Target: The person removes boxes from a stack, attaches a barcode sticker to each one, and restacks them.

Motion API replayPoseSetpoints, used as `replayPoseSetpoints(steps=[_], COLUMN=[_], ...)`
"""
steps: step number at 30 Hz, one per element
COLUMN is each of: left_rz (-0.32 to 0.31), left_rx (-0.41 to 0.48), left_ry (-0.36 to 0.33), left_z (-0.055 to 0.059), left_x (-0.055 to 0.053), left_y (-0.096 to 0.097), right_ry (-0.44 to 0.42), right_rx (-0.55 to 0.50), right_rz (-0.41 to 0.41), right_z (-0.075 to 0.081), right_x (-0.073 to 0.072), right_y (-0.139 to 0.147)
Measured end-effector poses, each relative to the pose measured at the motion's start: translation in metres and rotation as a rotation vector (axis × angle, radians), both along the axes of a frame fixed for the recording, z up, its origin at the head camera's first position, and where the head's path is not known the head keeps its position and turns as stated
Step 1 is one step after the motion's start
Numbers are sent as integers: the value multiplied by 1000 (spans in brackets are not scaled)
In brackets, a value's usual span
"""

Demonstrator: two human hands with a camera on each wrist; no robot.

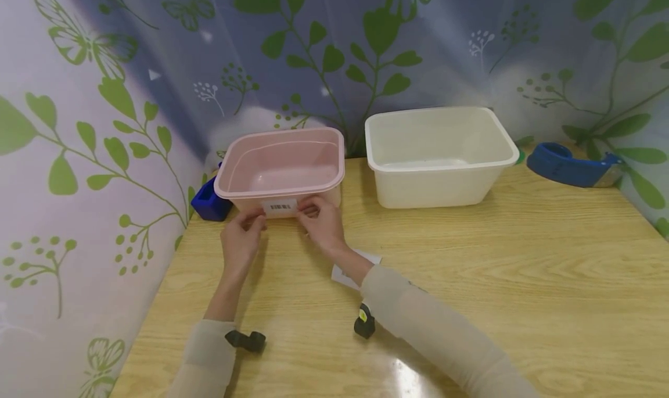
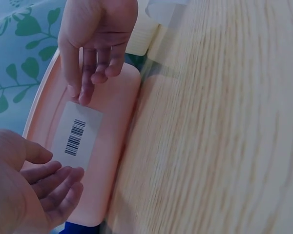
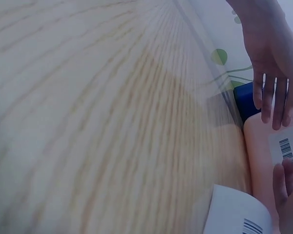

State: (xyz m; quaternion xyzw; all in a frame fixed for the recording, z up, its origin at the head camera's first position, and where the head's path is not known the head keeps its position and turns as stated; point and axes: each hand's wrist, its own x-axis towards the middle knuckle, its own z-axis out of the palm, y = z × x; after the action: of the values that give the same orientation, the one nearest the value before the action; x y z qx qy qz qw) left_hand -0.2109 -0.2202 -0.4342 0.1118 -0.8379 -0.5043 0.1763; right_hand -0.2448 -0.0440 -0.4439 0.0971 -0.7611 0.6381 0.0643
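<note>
A white barcode label [image 1: 280, 206] lies along the front wall of a pink plastic tub [image 1: 279, 190]. My left hand [image 1: 243, 238] is at the label's left end, its fingers loosely extended, with fingertips right at the edge. At the opposite end, my right hand [image 1: 323, 223] has thumb and index finger close together over the label's edge. The left wrist view shows the barcode [image 2: 75, 137] uncovered between both hands. Partly under my right forearm is a white paper sheet [image 1: 371, 257], its curled end [image 3: 234, 212] bearing another barcode.
To the right of the pink tub stands a white plastic tub [image 1: 428, 189]. A blue tape dispenser [image 1: 567, 165] sits at the far right by the curtain [image 1: 324, 67]. A dark blue box [image 1: 211, 203] is beside the pink tub's left end. The table [image 1: 496, 282] has a wood-grain top.
</note>
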Motion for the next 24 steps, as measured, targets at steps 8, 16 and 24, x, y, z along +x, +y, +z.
replayPoseSetpoints(steps=[8, 16, 24], left_rz=[-35, -107, -124], left_rx=[18, 15, 15], left_ry=[49, 44, 19], left_z=[0, 0, -2], left_x=[-2, -6, -8], left_y=[-3, -2, -6], right_ry=[-11, -113, -136], right_rx=[-13, 2, 26], right_rz=[183, 298, 324], right_z=[7, 13, 8], right_x=[-1, 0, -2], right_y=[3, -1, -1])
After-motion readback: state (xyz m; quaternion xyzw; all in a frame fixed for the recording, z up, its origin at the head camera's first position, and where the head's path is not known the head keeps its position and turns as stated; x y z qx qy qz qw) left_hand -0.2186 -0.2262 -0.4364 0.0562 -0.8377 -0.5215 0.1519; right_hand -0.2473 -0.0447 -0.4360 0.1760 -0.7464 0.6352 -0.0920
